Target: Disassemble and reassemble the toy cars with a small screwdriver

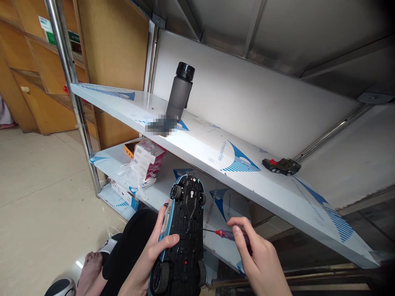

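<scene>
A blue toy car (188,213) is held with its black underside facing me; its wheels and a small red part show. My left hand (156,246) grips the car along its left side, the thumb lying over the chassis edge. In my right hand (257,257) is a screwdriver (226,235) with a purple handle and red collar. Its thin shaft points left, and the tip is close to the car's right edge; I cannot tell whether they touch.
A metal shelf (197,135) in printed film carries a dark bottle (180,90), a blurred-out dark object (162,124) and a dark green toy truck (281,166). Stacked boxes (148,158) in plastic occupy the lower shelf. A person's bare foot (89,267) shows at lower left.
</scene>
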`<state>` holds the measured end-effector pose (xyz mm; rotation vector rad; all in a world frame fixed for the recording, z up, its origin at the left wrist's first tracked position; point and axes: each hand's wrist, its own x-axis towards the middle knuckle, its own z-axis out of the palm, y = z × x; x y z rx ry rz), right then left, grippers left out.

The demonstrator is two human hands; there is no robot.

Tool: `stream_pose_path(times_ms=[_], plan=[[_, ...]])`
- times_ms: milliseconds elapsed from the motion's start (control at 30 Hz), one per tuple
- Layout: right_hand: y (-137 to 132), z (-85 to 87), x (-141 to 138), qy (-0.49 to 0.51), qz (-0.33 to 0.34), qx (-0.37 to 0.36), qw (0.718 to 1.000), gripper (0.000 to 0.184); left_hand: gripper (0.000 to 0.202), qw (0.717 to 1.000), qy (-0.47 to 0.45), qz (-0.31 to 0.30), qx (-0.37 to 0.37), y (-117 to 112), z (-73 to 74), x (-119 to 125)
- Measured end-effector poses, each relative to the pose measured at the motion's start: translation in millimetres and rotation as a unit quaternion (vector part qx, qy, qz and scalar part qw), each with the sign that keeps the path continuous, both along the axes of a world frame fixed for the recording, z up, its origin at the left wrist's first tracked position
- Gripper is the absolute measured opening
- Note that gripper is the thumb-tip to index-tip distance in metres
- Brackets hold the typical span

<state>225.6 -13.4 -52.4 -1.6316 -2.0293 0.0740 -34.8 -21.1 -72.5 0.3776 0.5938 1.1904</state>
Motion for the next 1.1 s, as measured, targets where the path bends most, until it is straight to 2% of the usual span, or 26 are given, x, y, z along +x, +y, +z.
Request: stream_pose_path(times_ms=[133,233,367,500,633,733,800,900,967,1100], plan=[[-1,2.8,1,-0.021,0.036,0.018,0.999,0.022,0.114,0.999,0.016,0.015,0.034,-3,-8.0,-2],[-2,10.8,-4,-0.031,0.066,0.034,0.997,0.015,0.109,0.999,0.021,0.014,0.038,-3,-7.0,-2],[-4,17.7,-9,-0.052,0.099,0.063,0.992,0.021,0.105,0.999,0.024,0.009,0.036,-4,-5.9,-3],[-5,16.8,-8,-0.046,0.083,0.063,0.993,0.015,0.098,0.998,0.013,0.019,0.066,-7,-9.5,-5],[-7,17.4,-6,-0.052,0.084,0.041,0.994,0.011,0.102,0.998,0.004,0.018,0.054,-5,-14.6,-3],[-8,19.0,-8,-0.051,0.078,0.038,0.995,0.011,0.11,1.0,-0.003,0.006,0.004,5,-28.5,2],[-8,19.3,-10,-0.048,0.078,0.045,0.995,0.009,0.122,0.999,0.001,-0.012,-0.042,15,-42.6,6],[-9,19.0,-12,-0.048,0.079,0.055,0.994,0.013,0.128,0.998,0.001,-0.021,-0.055,25,-61.1,10],[-9,19.2,-12,-0.049,0.072,0.05,0.995,0.012,0.125,0.998,0.0,-0.02,-0.052,28,-67.8,11],[-10,17.0,-11,-0.046,0.077,0.029,0.996,0.008,0.122,0.999,-0.001,-0.029,-0.04,26,-72.1,11]])
